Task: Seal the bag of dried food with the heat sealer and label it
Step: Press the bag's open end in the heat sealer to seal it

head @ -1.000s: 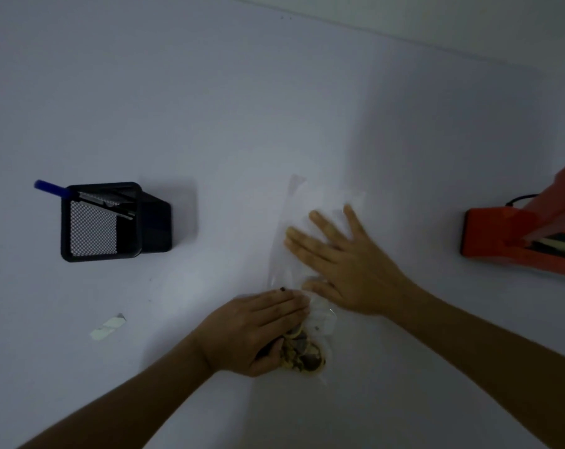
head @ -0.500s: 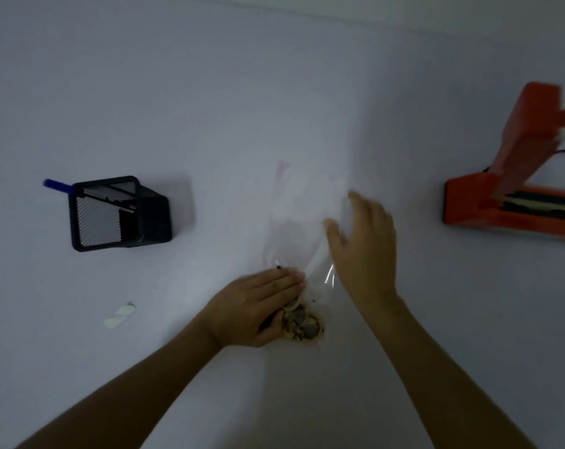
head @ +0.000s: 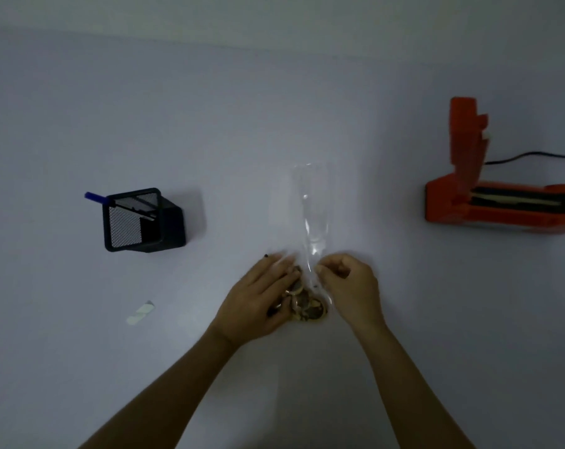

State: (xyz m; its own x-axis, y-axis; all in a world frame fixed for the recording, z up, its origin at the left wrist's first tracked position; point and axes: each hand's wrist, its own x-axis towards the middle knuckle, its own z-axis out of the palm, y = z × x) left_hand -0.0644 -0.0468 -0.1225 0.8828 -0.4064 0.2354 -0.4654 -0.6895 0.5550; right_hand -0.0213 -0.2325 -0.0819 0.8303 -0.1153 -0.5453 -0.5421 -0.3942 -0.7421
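My left hand (head: 258, 296) lies over the filled near end of the clear bag (head: 310, 222), fingers fairly straight, pressing the dried food (head: 304, 307) down. My right hand (head: 347, 286) pinches the bag's neck. Its far mouth looks unsealed. The orange heat sealer (head: 488, 202) stands open at right; the label (head: 141, 312) lies unused on the worktop (head: 80, 92) at left, near the pen holder (head: 143, 220). Sealing and labelling remain.
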